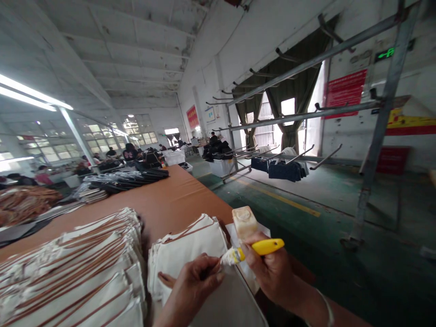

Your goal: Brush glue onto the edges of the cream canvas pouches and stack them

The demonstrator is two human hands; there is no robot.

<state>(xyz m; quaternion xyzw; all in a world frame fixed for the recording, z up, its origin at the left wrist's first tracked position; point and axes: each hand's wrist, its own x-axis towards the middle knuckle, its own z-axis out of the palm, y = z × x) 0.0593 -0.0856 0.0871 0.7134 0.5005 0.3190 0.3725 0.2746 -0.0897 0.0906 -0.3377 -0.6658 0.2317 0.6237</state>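
Observation:
My right hand (272, 268) is closed round a brush with a yellow handle (267, 246). The brush's whitish bristles (227, 258) point left and meet the fingertips of my left hand (197, 281). Those left fingers are pinched together over a stack of off-white fabric pieces (194, 238); what they hold is too small to make out. A brown strip (166, 279) lies on the stack beside my left hand. Just beyond my right hand stands a stained, pale plastic container (244, 221).
Layered off-white pieces with brown edges (78, 272) cover the left of the brown table (163, 195). Dark bundles (132, 180) lie farther back. A metal rack (303, 116) stands to the right, with dark pieces hanging on it. People sit in the distance.

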